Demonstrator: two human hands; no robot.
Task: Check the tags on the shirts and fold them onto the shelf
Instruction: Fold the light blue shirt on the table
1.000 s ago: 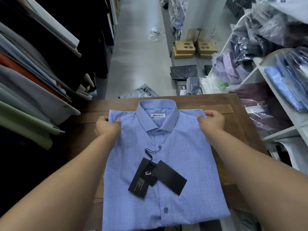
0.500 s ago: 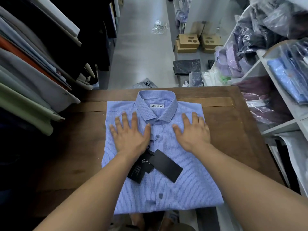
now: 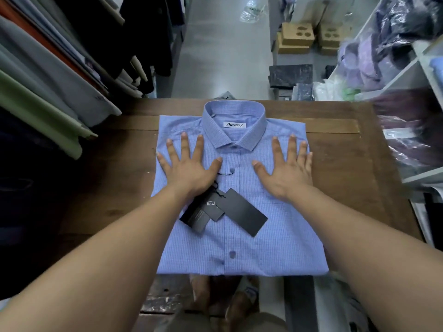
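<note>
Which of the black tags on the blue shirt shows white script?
The small middle tag, which reads "Thank". The large right tag looks plain; the left tag bears faint print.

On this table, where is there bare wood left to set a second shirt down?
Bare table shows left of the blue shirt, toward the hanging garments, and right of it, up to the shelves. Behind the collar only a thin strip. The shirt front is crowded: left hand, right hand, black hang tags.

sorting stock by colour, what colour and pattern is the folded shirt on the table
Light blue with a fine check, clearest in the head view: folded shirt.
</note>
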